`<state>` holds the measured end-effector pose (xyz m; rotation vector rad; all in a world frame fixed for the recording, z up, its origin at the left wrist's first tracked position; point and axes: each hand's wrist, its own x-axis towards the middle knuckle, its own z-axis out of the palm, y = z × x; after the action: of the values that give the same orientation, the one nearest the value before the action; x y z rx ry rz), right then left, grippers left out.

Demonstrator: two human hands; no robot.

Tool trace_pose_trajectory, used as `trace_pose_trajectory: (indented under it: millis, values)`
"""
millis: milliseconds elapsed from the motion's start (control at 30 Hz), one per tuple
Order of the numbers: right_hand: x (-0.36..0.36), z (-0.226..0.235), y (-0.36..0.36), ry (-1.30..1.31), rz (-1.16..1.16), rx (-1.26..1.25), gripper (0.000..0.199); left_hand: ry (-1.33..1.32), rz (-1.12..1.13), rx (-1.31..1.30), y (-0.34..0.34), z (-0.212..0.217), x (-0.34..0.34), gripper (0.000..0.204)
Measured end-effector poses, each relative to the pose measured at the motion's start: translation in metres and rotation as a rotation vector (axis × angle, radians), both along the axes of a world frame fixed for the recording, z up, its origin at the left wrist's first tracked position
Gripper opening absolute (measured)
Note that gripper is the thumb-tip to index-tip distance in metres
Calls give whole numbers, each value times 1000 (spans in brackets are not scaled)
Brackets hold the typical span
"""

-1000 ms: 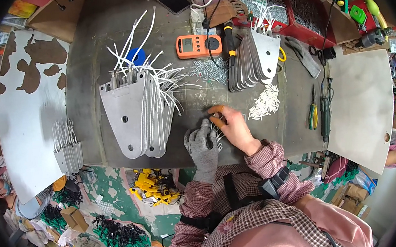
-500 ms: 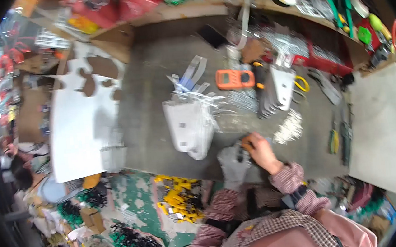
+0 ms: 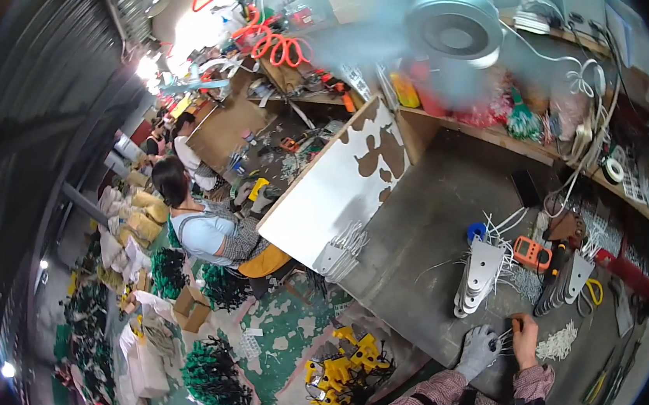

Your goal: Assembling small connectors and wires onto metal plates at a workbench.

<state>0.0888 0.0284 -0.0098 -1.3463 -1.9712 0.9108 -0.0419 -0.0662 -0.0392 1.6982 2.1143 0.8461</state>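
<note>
Head view. Left hand (image 3: 477, 350), in a grey glove, and bare right hand (image 3: 524, 337) meet at the near edge of the grey bench (image 3: 435, 215). Between them sits a small bundle of thin white pieces (image 3: 503, 334); fingers of both hands are pressed onto it, pinching it, though the exact hold is too small to read.

No bins show clearly. Just beyond the hands lie a stack of grey plates (image 3: 476, 278), a second stack (image 3: 574, 278), an orange meter (image 3: 532, 252) and a heap of white bits (image 3: 557, 342) right of the right hand.

A white panel (image 3: 331, 194) leans at the bench's left end. Beyond it a seated person (image 3: 210, 229) works; green floor (image 3: 274, 324), yellow parts (image 3: 340, 369).

A fan (image 3: 450, 11) above is blurred. Shelf contents are unclear; forearms are cut off at the lower edge.
</note>
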Motion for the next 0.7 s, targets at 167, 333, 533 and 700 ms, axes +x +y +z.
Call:
trace_pose_trajectory:
  millis: [167, 333, 533, 700]
  values:
    - [12, 17, 12, 153, -187, 125, 17, 20, -14, -115, 0, 6, 0, 21]
    - [16, 17, -26, -26, 110, -164, 21, -19, -74, -136, -7, 14, 4, 38]
    - [-5, -21, -15, -135, 227, -291, 26, -135, 121, -110, -8, -7, -9, 22]
    - [-4, -4, -23, 75, 149, -501, 16, -101, 34, 10, -11, -6, -12, 29]
